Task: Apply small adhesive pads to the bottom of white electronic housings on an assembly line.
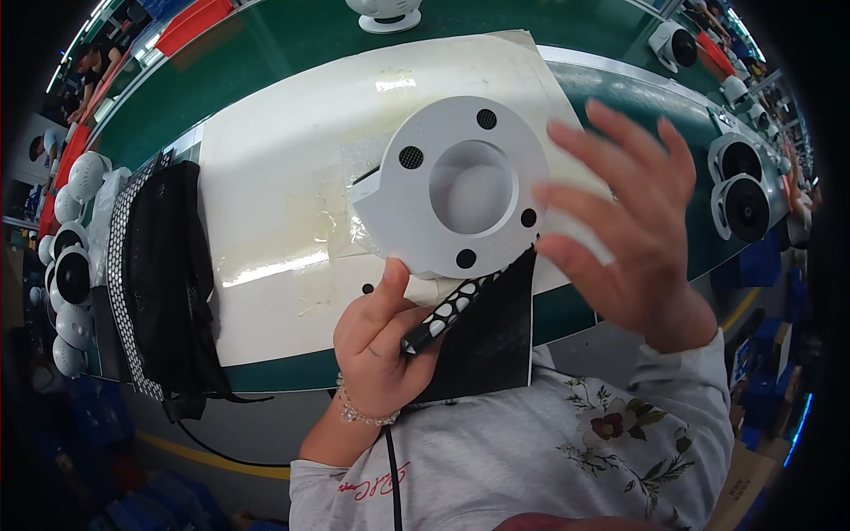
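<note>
Your left hand (pixel 376 341) pinches the lower edge of a white ring-shaped housing (pixel 456 199), held up over the white mat (pixel 274 177); your right hand (pixel 633 226), fingers spread, hovers just right of it.

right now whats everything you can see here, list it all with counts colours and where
ring-shaped housing: one, white, round with a big centre hole and small dark holes, held up mid-picture
perforated strip: one, black with white holes, under the housing, in the left hand's grip
black sheet: one, below the housing at the table edge
white mat: one, on the green table
black mesh pile: one, left of the mat
round white units: several, at the left edge and right edge
bracelet: one, beaded, left wrist
left hand: holds housing rim and strip
right hand: open, fingers spread beside the housing
</note>
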Demonstrator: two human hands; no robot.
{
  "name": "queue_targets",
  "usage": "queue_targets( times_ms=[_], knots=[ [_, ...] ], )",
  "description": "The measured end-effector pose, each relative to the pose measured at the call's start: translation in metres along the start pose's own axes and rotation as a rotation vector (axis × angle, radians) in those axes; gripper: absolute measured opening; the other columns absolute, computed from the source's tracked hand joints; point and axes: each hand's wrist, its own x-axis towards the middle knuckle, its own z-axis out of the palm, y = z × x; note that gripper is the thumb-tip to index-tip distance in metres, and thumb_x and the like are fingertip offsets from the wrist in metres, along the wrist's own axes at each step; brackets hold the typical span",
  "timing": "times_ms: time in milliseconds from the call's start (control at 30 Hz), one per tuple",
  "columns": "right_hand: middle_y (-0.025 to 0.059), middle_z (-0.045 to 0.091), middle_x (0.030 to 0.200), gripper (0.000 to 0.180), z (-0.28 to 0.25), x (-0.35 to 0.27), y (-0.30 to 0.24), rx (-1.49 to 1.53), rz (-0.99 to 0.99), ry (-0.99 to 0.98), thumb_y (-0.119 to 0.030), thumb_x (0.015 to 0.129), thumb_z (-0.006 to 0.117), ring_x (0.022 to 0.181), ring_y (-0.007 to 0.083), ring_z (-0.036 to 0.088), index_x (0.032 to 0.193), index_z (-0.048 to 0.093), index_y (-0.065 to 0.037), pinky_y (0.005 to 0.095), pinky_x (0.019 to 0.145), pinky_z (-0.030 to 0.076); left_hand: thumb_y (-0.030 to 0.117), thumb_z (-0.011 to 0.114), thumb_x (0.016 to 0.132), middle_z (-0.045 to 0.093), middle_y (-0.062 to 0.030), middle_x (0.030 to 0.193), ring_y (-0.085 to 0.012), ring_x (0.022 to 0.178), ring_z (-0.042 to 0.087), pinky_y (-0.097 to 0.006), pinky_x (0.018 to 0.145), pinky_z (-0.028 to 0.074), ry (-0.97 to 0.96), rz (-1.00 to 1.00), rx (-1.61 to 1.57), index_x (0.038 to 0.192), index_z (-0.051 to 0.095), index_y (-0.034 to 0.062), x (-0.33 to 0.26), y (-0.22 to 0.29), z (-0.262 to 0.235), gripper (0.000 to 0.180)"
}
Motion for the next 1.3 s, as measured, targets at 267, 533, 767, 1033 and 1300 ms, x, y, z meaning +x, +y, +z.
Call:
queue_targets(
  times_ms=[267, 533, 767, 1033, 1300],
  knots=[
    [0.0064, 0.059, 0.089, 0.036, 0.039, 0.076, 0.016, 0.565, -0.189, -0.048, -0.024, 0.072, 0.067, 0.084, 0.0205, 0.054, 0.100, 0.058, -0.003, 0.0326, 0.075, 0.041, -0.002, 0.071, 0.062, 0.038, -0.0245, 0.128, -0.0238, 0.072, 0.061, -0.030, 0.061, 0.052, -0.009, 0.103, -0.013, 0.086, 0.048, 0.0004, -0.003, -0.002, -0.005, 0.034],
    [-0.0017, 0.057, 0.071, 0.025, 0.039, 0.122, 0.132, 1.073, 0.439, -0.281, -0.026, 0.076, 0.065, 0.060, 0.0032, 0.050, 0.088, 0.061, -0.004, 0.0180, 0.052, 0.041, -0.003, 0.071, 0.057, 0.060, -0.0168, 0.090, -0.0215, 0.062, 0.060, -0.030, 0.052, 0.047, -0.016, 0.146, -0.128, 0.082, 0.054, -0.0007, 0.004, 0.002, -0.014, 0.030],
    [0.0073, 0.056, 0.076, 0.024, 0.142, 0.134, 0.212, -0.095, 0.463, 0.042, -0.028, 0.072, 0.065, 0.066, 0.0212, 0.054, 0.079, 0.058, -0.007, 0.0308, 0.061, 0.044, 0.005, 0.066, 0.060, 0.062, -0.0098, 0.094, -0.0213, 0.065, 0.060, -0.030, 0.053, 0.045, -0.001, 0.068, -0.192, 0.080, 0.060, 0.0033, 0.000, 0.001, -0.017, 0.021],
    [0.0095, 0.056, 0.087, 0.024, 0.208, 0.099, 0.213, -0.092, 0.581, 0.040, -0.030, 0.080, 0.057, 0.083, 0.0273, 0.055, 0.083, 0.063, -0.007, 0.0364, 0.072, 0.044, 0.000, 0.064, 0.055, 0.062, -0.0118, 0.087, -0.0220, 0.062, 0.058, -0.030, 0.054, 0.047, -0.072, 0.083, -0.208, 0.076, 0.057, 0.0009, 0.005, 0.000, -0.019, 0.022],
    [0.0113, 0.057, 0.103, 0.032, 0.201, 0.092, 0.200, -0.260, 0.591, 0.039, -0.033, 0.085, 0.048, 0.092, 0.0283, 0.055, 0.094, 0.063, -0.007, 0.0357, 0.082, 0.041, 0.006, 0.068, 0.058, 0.061, -0.0088, 0.098, -0.0204, 0.064, 0.058, -0.030, 0.053, 0.044, -0.057, 0.067, -0.201, 0.082, 0.059, 0.0034, 0.004, -0.003, -0.016, 0.026]
  ],
)
